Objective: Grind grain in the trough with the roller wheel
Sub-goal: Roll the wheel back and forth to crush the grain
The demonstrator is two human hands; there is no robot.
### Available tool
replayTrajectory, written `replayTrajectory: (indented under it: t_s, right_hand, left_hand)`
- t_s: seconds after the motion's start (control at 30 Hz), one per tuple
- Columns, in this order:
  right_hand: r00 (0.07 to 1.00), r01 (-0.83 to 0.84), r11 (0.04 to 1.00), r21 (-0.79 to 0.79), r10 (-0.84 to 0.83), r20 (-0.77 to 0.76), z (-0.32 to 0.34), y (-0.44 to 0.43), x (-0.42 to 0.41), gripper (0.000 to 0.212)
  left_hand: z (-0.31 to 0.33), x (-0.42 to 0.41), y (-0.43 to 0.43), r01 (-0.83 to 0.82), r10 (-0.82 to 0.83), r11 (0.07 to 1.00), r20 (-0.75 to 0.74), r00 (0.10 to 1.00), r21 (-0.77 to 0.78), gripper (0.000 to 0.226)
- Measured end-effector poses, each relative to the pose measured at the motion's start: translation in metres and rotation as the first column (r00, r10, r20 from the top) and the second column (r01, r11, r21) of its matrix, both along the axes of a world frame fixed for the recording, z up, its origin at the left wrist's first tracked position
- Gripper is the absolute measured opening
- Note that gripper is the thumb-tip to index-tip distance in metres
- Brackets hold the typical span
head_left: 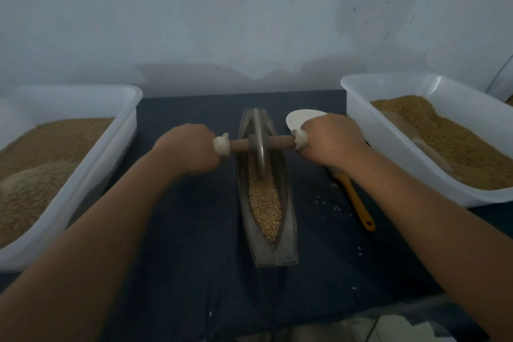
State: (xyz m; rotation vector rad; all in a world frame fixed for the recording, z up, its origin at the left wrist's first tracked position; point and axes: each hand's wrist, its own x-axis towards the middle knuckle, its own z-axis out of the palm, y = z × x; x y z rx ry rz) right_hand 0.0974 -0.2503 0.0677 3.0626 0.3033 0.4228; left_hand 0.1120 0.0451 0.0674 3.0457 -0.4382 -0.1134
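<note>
A narrow boat-shaped metal trough [288, 219] lies lengthwise on the dark cloth in the middle of the head view. Pale grain [265, 207] fills its nearer half. A thin metal roller wheel [260, 144] stands upright in the trough's far half, on a wooden axle [279, 142] with cloth-wrapped ends. My left hand [188, 148] grips the left end of the axle. My right hand [330, 140] grips the right end. Both wrists are level across the trough.
A white plastic tub [119, 130] of ground brown meal sits at the left. Another white tub [369, 130] of grain with a scoop in it sits at the right. A yellow-handled brush [359, 207] and a white scoop [298, 119] lie right of the trough. Loose grains dot the cloth. A wall stands behind.
</note>
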Motion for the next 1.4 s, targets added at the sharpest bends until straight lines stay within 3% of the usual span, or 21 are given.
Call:
replayTrajectory:
  t_s: [0.1,0.2,0.27,0.43,0.5,0.63,0.73,0.83,0.97,1.03,1.23,1.33,1.4]
  right_hand:
    - [0.976,-0.081,0.996,-0.031,0.073,-0.207,0.000,-0.016,-0.042,0.035]
    - [0.945,-0.087,0.996,0.028,0.092,-0.314,-0.001,-0.025,-0.062,0.042]
    - [0.965,-0.059,0.998,-0.003,0.056,-0.257,-0.005,-0.022,-0.047,0.037]
    - [0.992,0.002,1.000,0.018,-0.004,0.124,-0.012,-0.002,0.012,0.038]
    - [0.997,0.004,1.000,0.014,-0.005,0.083,-0.010,0.000,0.014,0.035]
    - [0.995,-0.036,0.999,-0.013,0.034,-0.090,-0.015,-0.018,-0.030,0.043]
    - [0.975,-0.098,0.995,-0.034,0.088,-0.206,-0.020,-0.031,-0.057,0.040]
    - [0.992,-0.050,0.998,-0.049,0.044,-0.114,-0.017,-0.022,-0.037,0.032]
    - [0.987,0.008,1.000,0.012,-0.010,0.157,-0.010,0.000,0.008,0.038]
    - [0.992,0.024,1.000,-0.002,-0.023,0.123,-0.003,0.004,0.014,0.035]
    - [0.989,-0.118,0.992,-0.050,0.113,-0.090,-0.003,-0.016,-0.045,0.042]
    - [0.975,-0.105,0.994,-0.025,0.098,-0.201,-0.004,-0.022,-0.057,0.041]
    - [0.981,-0.065,0.998,-0.027,0.059,-0.184,-0.005,-0.017,-0.043,0.037]
  left_hand:
    - [-0.007,-0.033,0.017,0.097,-0.095,0.995,-0.144,0.985,0.010,0.019]
    - [-0.013,-0.048,0.023,0.137,-0.138,0.990,-0.141,0.980,-0.013,0.022]
    - [-0.012,-0.034,0.017,0.124,-0.123,0.992,-0.089,0.988,0.004,0.023]
    - [0.001,0.013,-0.004,-0.021,0.016,0.999,0.190,0.982,0.029,0.038]
    - [0.003,0.011,-0.006,-0.022,0.021,1.000,0.210,0.977,0.003,0.037]
    - [0.001,-0.030,0.010,0.107,-0.107,0.994,0.000,0.994,0.017,0.022]
    - [-0.010,-0.058,0.023,0.151,-0.150,0.989,-0.048,0.988,0.014,0.023]
    - [-0.011,-0.036,0.016,0.091,-0.091,0.996,-0.042,0.995,0.003,0.024]
    - [0.001,0.011,-0.002,-0.057,0.060,0.998,0.104,0.993,-0.033,0.026]
    - [0.002,0.016,-0.005,-0.055,0.058,0.998,0.103,0.993,-0.032,0.026]
    - [-0.010,-0.052,0.022,0.083,-0.088,0.996,-0.162,0.983,-0.038,0.014]
    - [-0.015,-0.066,0.027,0.113,-0.120,0.992,-0.127,0.985,-0.055,0.019]
    - [-0.014,-0.046,0.019,0.088,-0.088,0.996,-0.057,0.994,-0.001,0.023]
